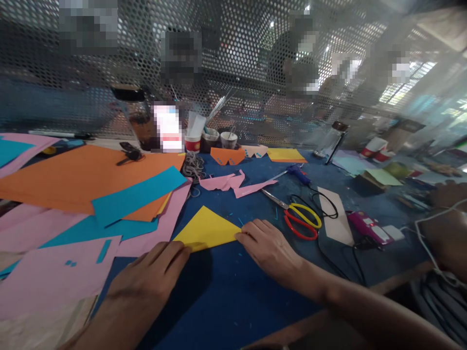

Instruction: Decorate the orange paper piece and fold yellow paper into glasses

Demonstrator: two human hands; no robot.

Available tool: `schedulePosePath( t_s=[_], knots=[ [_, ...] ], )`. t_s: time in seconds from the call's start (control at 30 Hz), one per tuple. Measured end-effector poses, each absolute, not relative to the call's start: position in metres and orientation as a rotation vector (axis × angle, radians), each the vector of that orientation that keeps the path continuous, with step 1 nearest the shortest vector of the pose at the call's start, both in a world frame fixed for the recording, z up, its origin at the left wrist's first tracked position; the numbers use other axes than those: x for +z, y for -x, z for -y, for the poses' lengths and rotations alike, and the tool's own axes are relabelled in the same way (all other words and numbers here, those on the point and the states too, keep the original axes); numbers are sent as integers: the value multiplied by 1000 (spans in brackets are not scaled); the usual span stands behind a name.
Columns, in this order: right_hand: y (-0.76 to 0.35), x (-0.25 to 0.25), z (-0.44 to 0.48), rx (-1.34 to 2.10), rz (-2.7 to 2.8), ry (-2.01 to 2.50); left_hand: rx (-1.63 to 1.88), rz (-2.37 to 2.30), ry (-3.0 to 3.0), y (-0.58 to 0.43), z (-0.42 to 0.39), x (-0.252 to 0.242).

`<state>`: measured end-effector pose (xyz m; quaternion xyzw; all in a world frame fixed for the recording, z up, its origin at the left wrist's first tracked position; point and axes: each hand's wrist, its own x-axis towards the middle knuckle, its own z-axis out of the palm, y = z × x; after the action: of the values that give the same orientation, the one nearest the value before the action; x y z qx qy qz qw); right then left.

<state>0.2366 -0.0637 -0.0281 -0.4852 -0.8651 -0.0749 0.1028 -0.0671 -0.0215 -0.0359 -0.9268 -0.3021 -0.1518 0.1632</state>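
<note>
Between my two hands is a yellow sheet of paper [207,227] folded into a triangle, its peak pointing away from me. My left hand [155,270] grips its left corner, fingers closed over the edge. At the right corner, my right hand [268,245] pinches the paper between thumb and fingers. Just right of that hand lie scissors [302,221] with red and yellow handles, blades toward the back left. Pink paper cut-outs [222,182] rest on the blue table beyond the triangle. A blue paper strip [140,194] lies on the stacked sheets at left.
Orange sheets [65,177] and pink sheets [69,272] cover the left side. At the back stand a jar [136,116], a lit phone [168,129] and paper cups [192,143]. A blue glue gun [299,173], its cord and a purple power strip [370,227] lie right.
</note>
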Motion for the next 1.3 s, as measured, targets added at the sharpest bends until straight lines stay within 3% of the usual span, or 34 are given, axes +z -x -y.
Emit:
schedulePosePath(
  t_s=[0.23, 0.6, 1.07, 1.3],
  knots=[
    [-226, -23, 74, -241, 2545, 1505, -366, 829, 2774, 69, 25, -40],
    [-177, -13, 77, 61, 2596, 1272, -519, 842, 2778, 53, 39, -41],
    [-201, -26, 58, -181, 2518, 1356, -416, 642, 2756, 70, 7, -51],
    [-188, -22, 67, -176, 2600, 1302, -467, 804, 2662, 59, 28, -59]
  ],
)
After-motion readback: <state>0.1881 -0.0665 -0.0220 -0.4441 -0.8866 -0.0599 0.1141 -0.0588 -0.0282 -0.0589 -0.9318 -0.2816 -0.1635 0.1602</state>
